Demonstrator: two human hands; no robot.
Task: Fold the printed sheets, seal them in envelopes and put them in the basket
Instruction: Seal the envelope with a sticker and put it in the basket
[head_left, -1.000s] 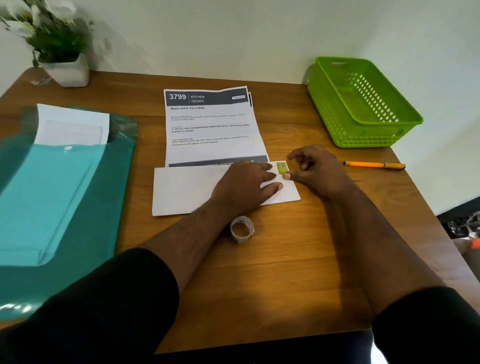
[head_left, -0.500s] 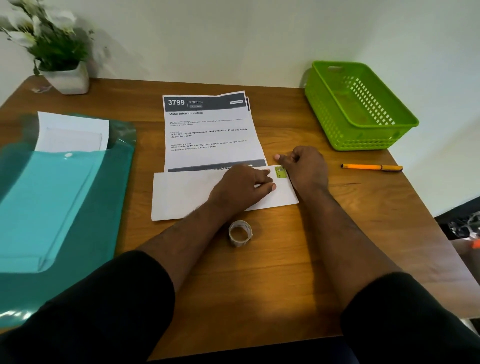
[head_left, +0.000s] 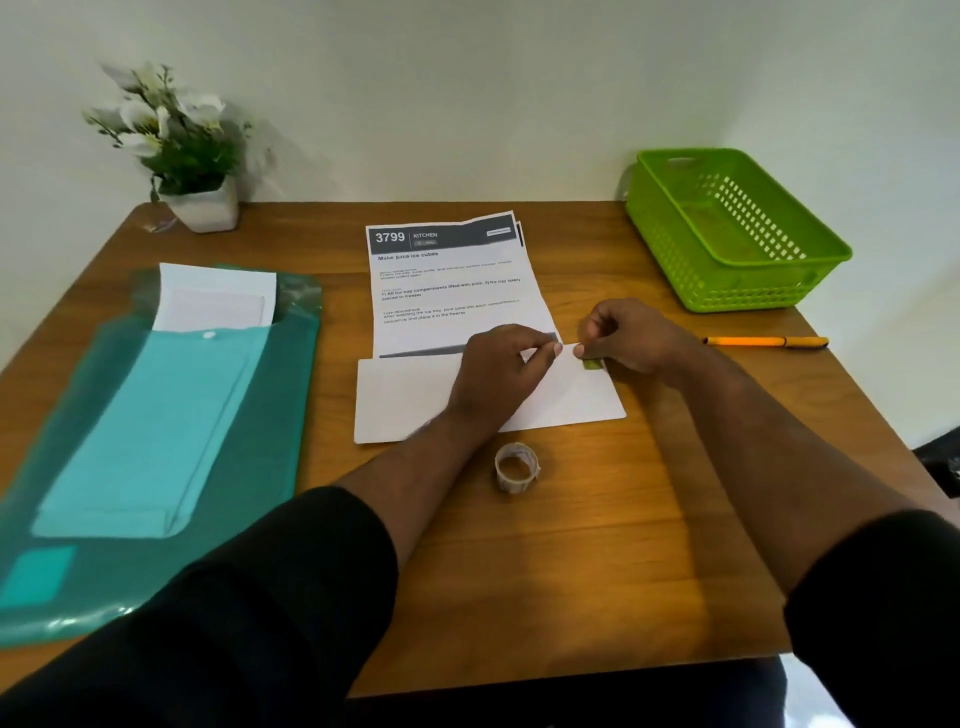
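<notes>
A white envelope (head_left: 405, 400) lies flat on the wooden table, in front of the printed sheets (head_left: 452, 286), which are unfolded and headed "3799 KITCHEN". My left hand (head_left: 498, 374) rests on the envelope's middle and presses it down, fingertips near its top edge. My right hand (head_left: 628, 338) has its fingers curled. Its thumb and forefinger pinch a small green sticker (head_left: 593, 365) at the envelope's top right corner. The green basket (head_left: 670, 249) stands at the back right with nothing visible inside.
A small roll of stickers (head_left: 516, 466) lies just in front of the envelope. An orange pen (head_left: 763, 341) lies right of my right hand. A teal folder (head_left: 156, 431) holding white envelopes (head_left: 218, 296) covers the left side. A potted plant (head_left: 192, 156) stands at the back left.
My right hand's thumb has shifted from beside the sticker to its upper left edge. My left hand's fingers have slid up toward the envelope's top edge. The envelope has stayed put.
</notes>
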